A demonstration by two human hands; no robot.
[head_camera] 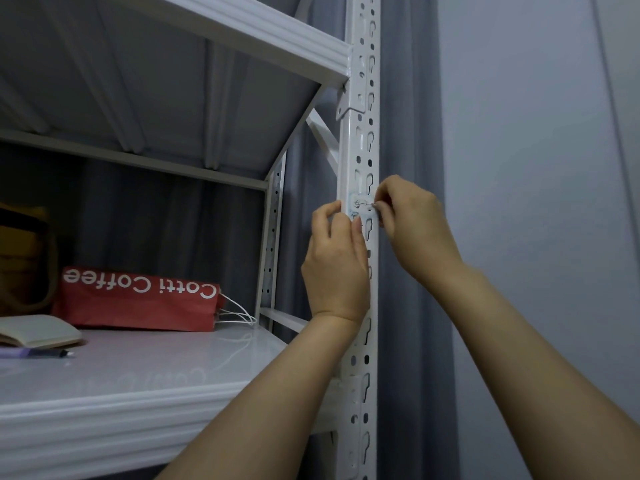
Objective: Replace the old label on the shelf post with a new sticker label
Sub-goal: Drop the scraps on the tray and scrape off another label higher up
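A white perforated shelf post (362,133) runs top to bottom right of centre. A small white label (361,205) with a blue edge and handwritten marks sits across it at mid height. My right hand (412,226) pinches the label's right edge with thumb and fingertip. My left hand (336,265) rests against the post's left side, its fingertips touching the label's left edge. Whether the label is stuck flat or lifted I cannot tell.
A white metal shelf (121,403) extends left of the post, holding a red Cotti Coffee paper bag (138,299), an open notebook (34,330), a pen (38,353) and a brown bag (24,258). Another shelf is overhead. A grey curtain (412,116) hangs behind the post.
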